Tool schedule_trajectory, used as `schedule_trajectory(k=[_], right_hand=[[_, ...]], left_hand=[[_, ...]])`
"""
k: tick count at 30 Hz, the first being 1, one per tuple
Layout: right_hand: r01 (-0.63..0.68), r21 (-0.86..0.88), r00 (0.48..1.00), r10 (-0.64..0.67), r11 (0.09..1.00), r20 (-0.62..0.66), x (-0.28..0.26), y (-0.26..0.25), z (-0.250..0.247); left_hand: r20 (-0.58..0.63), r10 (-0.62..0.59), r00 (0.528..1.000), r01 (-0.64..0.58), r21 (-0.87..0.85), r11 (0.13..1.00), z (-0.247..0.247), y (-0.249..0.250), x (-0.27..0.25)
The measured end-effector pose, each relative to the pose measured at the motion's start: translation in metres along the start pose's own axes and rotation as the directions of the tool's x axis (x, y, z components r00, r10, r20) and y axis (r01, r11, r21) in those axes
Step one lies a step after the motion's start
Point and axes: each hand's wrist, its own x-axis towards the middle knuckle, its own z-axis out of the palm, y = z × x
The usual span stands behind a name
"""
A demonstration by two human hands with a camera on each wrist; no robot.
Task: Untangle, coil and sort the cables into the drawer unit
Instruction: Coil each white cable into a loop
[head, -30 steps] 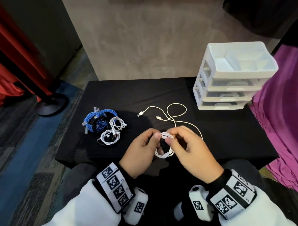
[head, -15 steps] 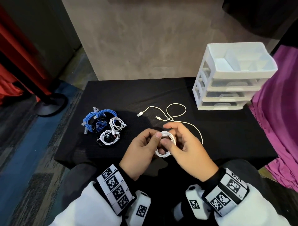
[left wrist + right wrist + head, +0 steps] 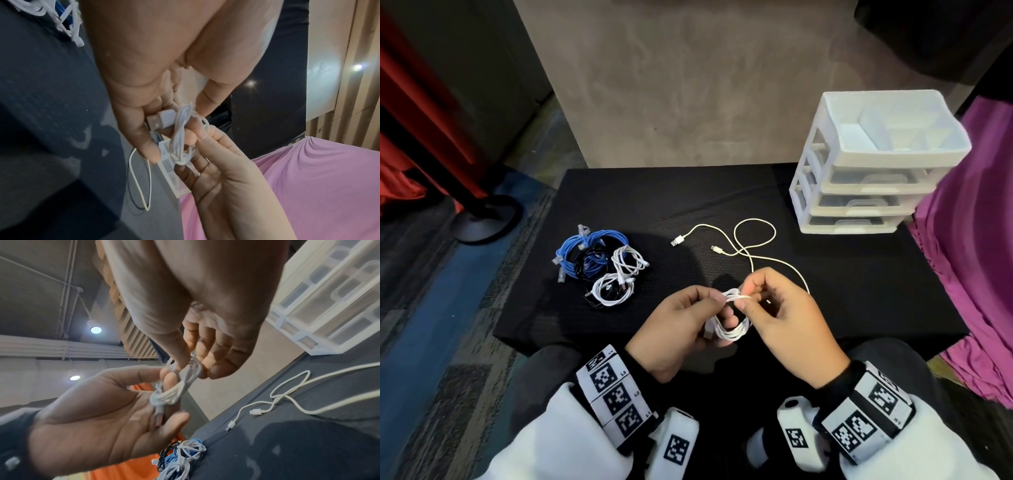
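A small white cable coil [image 3: 730,328] hangs between both hands above the near edge of the black table [image 3: 825,281]. My left hand [image 3: 688,325] pinches the coil's top with thumb and fingers; its USB plug [image 3: 162,119] lies against the left fingers. My right hand [image 3: 774,308] pinches the same coil [image 3: 180,386] from the right. A loose white cable [image 3: 743,240] lies uncoiled behind the hands. The white drawer unit [image 3: 866,171] stands at the back right, its three drawers closed and its top tray open.
A pile of blue, black and white coiled cables [image 3: 602,267] sits on the table's left part. Purple cloth [image 3: 969,257] hangs just right of the table. A dark stand base [image 3: 482,222] rests on the floor to the left.
My right hand has shifted its pinch around the top of the coil, fingers lifting up and back. The left hand keeps its hold; the coil stays in place.
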Motion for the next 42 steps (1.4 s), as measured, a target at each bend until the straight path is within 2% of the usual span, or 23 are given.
schedule_trajectory(k=[2,4,7,10,13,16,19,23,26,29,33,37,40,42], right_hand=[[0.023,-0.051,1.000,-0.023,0.998,0.001,0.000,-0.001,-0.001],[0.109,-0.181,0.994,-0.113,0.977,-0.010,-0.001,0.001,-0.002],[0.232,-0.383,0.968,-0.250,0.894,0.002,-0.002,0.004,-0.003],[0.284,-0.490,0.947,-0.321,0.824,0.010,-0.003,0.007,0.001],[0.298,-0.509,0.936,-0.352,0.808,-0.010,-0.003,0.009,0.004],[0.303,-0.480,0.934,-0.357,0.823,-0.022,-0.001,0.011,0.001],[0.280,-0.402,0.949,-0.314,0.871,-0.019,0.000,0.009,-0.002],[0.219,-0.270,0.968,-0.244,0.937,-0.060,0.000,-0.001,0.001],[0.212,-0.164,0.968,-0.230,0.963,-0.097,0.006,-0.006,0.000],[0.204,-0.120,0.969,-0.218,0.972,-0.118,0.010,-0.006,-0.001],[0.215,-0.041,0.964,-0.219,0.976,-0.148,0.009,-0.005,0.005],[0.194,0.029,0.978,-0.192,0.981,-0.079,0.011,-0.006,0.002],[0.281,-0.048,0.959,-0.279,0.959,0.046,0.010,-0.009,0.007],[0.290,-0.054,0.955,-0.286,0.955,0.077,0.011,-0.009,0.010]], left_hand=[[0.006,-0.026,1.000,0.026,0.019,0.999,0.000,0.001,0.000],[0.005,-0.050,0.999,0.050,0.049,0.998,0.000,0.002,-0.001],[-0.017,-0.048,0.999,0.049,0.070,0.996,0.000,-0.001,0.000],[-0.044,-0.048,0.998,0.048,0.007,0.999,0.004,-0.005,0.001],[-0.066,-0.086,0.994,0.078,-0.122,0.989,0.008,-0.008,0.004],[-0.029,-0.150,0.988,0.139,-0.231,0.963,0.005,-0.008,0.004],[0.028,-0.153,0.988,0.155,-0.239,0.959,-0.001,-0.007,0.002],[0.062,-0.088,0.994,0.094,-0.101,0.990,-0.001,-0.004,0.002],[0.041,0.028,0.999,-0.030,0.034,0.999,0.001,0.000,0.003],[0.059,0.157,0.986,-0.168,0.278,0.946,0.002,0.006,0.003],[0.132,0.170,0.977,-0.208,0.387,0.898,0.003,0.010,0.002],[0.188,0.173,0.967,-0.242,0.452,0.859,0.003,0.006,-0.001],[0.194,0.187,0.963,-0.266,0.566,0.780,0.002,0.002,0.001],[0.180,0.181,0.967,-0.254,0.606,0.754,0.003,0.001,0.002]])
